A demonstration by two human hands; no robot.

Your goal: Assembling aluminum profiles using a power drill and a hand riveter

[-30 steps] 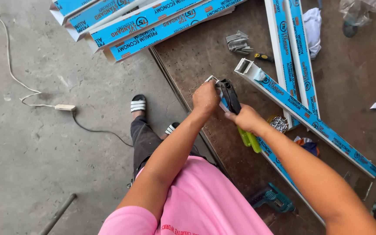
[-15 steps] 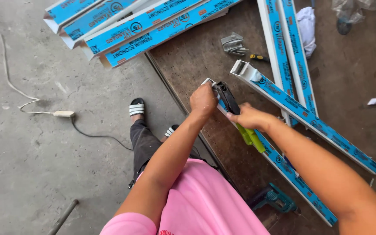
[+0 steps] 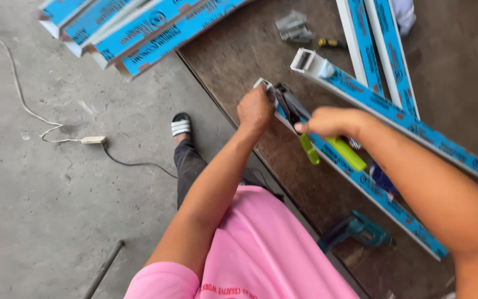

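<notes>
A person's left hand [image 3: 255,108] is closed around the near end of a long white frame strip with blue protective film [image 3: 360,180], which lies on a dark brown bench [image 3: 239,50]. The right hand [image 3: 333,122] is wrapped around black cutting pliers with lime-green handles [image 3: 305,133], their head touching that strip end.

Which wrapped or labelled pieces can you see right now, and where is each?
Bundle of profiles: top left, on floor and table edge; long white bars, blue printed film.
Profile in left hand: diagonal across table; same blue film.
Open-ended profile: behind it, parallel.
Two more profiles: top right.
</notes>
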